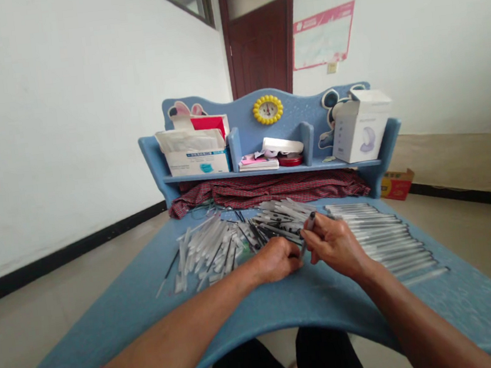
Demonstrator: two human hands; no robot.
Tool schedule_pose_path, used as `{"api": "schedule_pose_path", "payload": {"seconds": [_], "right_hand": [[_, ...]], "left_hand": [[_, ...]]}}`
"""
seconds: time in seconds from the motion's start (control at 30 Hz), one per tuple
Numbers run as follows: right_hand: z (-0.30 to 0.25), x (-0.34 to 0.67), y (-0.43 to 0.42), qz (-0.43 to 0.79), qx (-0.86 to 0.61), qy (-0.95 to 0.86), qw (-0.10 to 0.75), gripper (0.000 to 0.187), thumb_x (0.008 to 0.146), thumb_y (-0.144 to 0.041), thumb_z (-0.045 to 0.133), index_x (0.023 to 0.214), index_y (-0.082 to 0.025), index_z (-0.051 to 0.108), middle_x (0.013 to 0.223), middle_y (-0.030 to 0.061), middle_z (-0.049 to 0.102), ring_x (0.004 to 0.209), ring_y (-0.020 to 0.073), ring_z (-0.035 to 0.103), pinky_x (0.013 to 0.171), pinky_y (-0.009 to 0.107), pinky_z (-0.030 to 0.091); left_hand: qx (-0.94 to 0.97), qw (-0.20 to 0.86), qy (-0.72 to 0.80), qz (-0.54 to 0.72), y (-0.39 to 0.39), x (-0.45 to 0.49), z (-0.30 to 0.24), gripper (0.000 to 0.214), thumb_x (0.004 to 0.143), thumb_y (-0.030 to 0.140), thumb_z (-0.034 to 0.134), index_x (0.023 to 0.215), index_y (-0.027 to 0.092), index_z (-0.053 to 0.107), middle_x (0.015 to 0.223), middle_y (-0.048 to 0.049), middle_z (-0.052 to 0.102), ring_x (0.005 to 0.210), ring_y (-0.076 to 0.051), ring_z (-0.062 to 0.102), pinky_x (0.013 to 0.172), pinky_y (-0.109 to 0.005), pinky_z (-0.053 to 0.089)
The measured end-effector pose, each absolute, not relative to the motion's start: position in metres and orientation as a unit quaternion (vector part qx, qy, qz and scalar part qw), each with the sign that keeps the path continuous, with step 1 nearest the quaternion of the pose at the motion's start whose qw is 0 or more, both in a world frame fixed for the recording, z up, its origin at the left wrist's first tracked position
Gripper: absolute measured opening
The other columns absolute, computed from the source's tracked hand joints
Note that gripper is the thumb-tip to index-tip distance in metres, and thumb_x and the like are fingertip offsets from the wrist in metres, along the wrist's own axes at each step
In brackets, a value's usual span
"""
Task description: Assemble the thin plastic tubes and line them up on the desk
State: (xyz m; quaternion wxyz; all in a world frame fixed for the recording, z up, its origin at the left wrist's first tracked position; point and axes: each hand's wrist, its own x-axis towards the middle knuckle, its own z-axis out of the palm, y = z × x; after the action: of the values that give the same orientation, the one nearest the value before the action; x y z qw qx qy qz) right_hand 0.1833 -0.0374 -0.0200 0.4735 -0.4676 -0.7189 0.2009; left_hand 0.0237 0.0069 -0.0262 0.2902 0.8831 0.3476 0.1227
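My right hand (334, 243) is closed around a pen (311, 222) with a dark end, which it holds tilted over the front of the desk. Close beside it, my left hand (280, 258) has its fingers curled together at the pen's lower end; the hand itself hides exactly what they pinch. Behind my left hand lies a loose heap of whitish translucent pen barrels (210, 244). Thin dark refills (255, 233) and more pen parts (286, 212) are mixed in at the middle. To the right of my right hand, several pens (394, 244) lie side by side in a row.
The blue desk (156, 330) has a curved front edge close to my legs. Folded checked cloth (268, 188) lies along its back. On the shelf above stand an open mask box (195, 154), a red tin (290, 160) and a white carton (363, 126).
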Motion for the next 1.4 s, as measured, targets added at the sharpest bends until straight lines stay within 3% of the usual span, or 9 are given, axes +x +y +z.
{"api": "schedule_pose_path", "payload": {"seconds": [0.33, 0.4, 0.47, 0.53, 0.6, 0.7, 0.87, 1.1, 1.4], "right_hand": [[-0.023, 0.185, -0.020, 0.269, -0.492, -0.635, 0.531, 0.023, 0.083, -0.040, 0.045, 0.074, -0.020, 0.047, 0.050, -0.0067, 0.050, 0.032, 0.0083, 0.047, 0.032, 0.018, 0.036], [-0.020, 0.189, -0.016, 0.187, -0.540, -0.627, 0.529, 0.024, 0.083, -0.042, 0.046, 0.082, -0.019, 0.052, 0.050, -0.0061, 0.051, 0.035, 0.0099, 0.049, 0.035, 0.020, 0.036], [-0.016, 0.193, -0.015, 0.070, -0.594, -0.618, 0.510, 0.034, 0.082, -0.041, 0.051, 0.104, -0.016, 0.052, 0.052, -0.0041, 0.056, 0.046, 0.0142, 0.056, 0.044, 0.023, 0.041], [-0.011, 0.194, -0.019, -0.031, -0.623, -0.632, 0.460, 0.048, 0.082, -0.037, 0.051, 0.124, -0.015, 0.042, 0.060, -0.0005, 0.062, 0.057, 0.0179, 0.061, 0.054, 0.026, 0.043], [-0.005, 0.191, -0.027, -0.099, -0.612, -0.686, 0.381, 0.050, 0.085, -0.029, 0.046, 0.132, -0.018, 0.035, 0.073, 0.0031, 0.067, 0.064, 0.0192, 0.063, 0.058, 0.027, 0.044], [0.001, 0.183, -0.043, -0.150, -0.573, -0.769, 0.243, 0.037, 0.082, -0.018, 0.042, 0.119, -0.023, 0.047, 0.084, 0.0048, 0.068, 0.066, 0.0203, 0.064, 0.056, 0.028, 0.043], [0.004, 0.184, -0.060, -0.150, -0.563, -0.805, 0.109, 0.023, 0.080, -0.010, 0.038, 0.095, -0.018, 0.053, 0.082, 0.0079, 0.067, 0.065, 0.0217, 0.064, 0.051, 0.027, 0.041], [0.003, 0.248, -0.072, -0.158, -0.656, -0.737, 0.026, 0.026, 0.085, -0.012, 0.034, 0.096, -0.019, 0.056, 0.075, 0.0089, 0.067, 0.069, 0.0230, 0.065, 0.056, 0.028, 0.040], [0.000, 0.311, -0.068, -0.103, -0.737, -0.668, -0.014, 0.025, 0.085, -0.021, 0.042, 0.099, -0.022, 0.063, 0.085, 0.0104, 0.069, 0.080, 0.0233, 0.066, 0.059, 0.026, 0.037]], "left_hand": [[0.858, 0.324, 0.375, 0.133, 0.008, 0.023, -0.019, 0.015, 0.070, 0.021, 0.049, 0.057, 0.015, 0.053, 0.052, 0.0027, 0.050, 0.053, -0.012, 0.047, 0.050, -0.021, 0.030], [0.853, 0.328, 0.383, 0.133, 0.010, 0.023, -0.013, 0.017, 0.073, 0.026, 0.049, 0.063, 0.015, 0.057, 0.054, 0.0025, 0.051, 0.053, -0.012, 0.048, 0.050, -0.021, 0.031], [0.853, 0.322, 0.390, 0.129, 0.012, 0.022, -0.007, 0.019, 0.075, 0.029, 0.047, 0.066, 0.015, 0.057, 0.055, 0.0023, 0.053, 0.052, -0.012, 0.048, 0.051, -0.021, 0.032], [0.855, 0.319, 0.392, 0.112, 0.015, 0.020, -0.002, 0.019, 0.074, 0.030, 0.047, 0.064, 0.016, 0.056, 0.055, 0.0019, 0.053, 0.053, -0.013, 0.049, 0.051, -0.021, 0.032], [0.861, 0.307, 0.392, 0.100, 0.016, 0.018, 0.000, 0.020, 0.075, 0.030, 0.047, 0.062, 0.016, 0.054, 0.055, 0.0013, 0.053, 0.054, -0.014, 0.050, 0.051, -0.022, 0.032], [0.869, 0.294, 0.386, 0.096, 0.018, 0.016, 0.002, 0.019, 0.074, 0.029, 0.048, 0.060, 0.016, 0.052, 0.055, 0.0008, 0.053, 0.055, -0.015, 0.051, 0.052, -0.022, 0.033], [0.865, 0.334, 0.365, 0.086, 0.014, 0.017, 0.007, 0.020, 0.074, 0.030, 0.049, 0.061, 0.015, 0.054, 0.055, 0.0015, 0.050, 0.053, -0.012, 0.047, 0.050, -0.021, 0.034], [0.832, 0.405, 0.365, 0.101, 0.010, 0.020, 0.005, 0.041, 0.074, 0.042, 0.049, 0.098, 0.011, 0.061, 0.059, 0.0016, 0.055, 0.047, -0.010, 0.043, 0.045, -0.020, 0.035], [0.825, 0.379, 0.391, 0.149, 0.020, 0.012, 0.004, 0.035, 0.072, 0.041, 0.049, 0.091, 0.012, 0.057, 0.057, 0.0014, 0.058, 0.043, -0.009, 0.044, 0.043, -0.020, 0.035]]}}
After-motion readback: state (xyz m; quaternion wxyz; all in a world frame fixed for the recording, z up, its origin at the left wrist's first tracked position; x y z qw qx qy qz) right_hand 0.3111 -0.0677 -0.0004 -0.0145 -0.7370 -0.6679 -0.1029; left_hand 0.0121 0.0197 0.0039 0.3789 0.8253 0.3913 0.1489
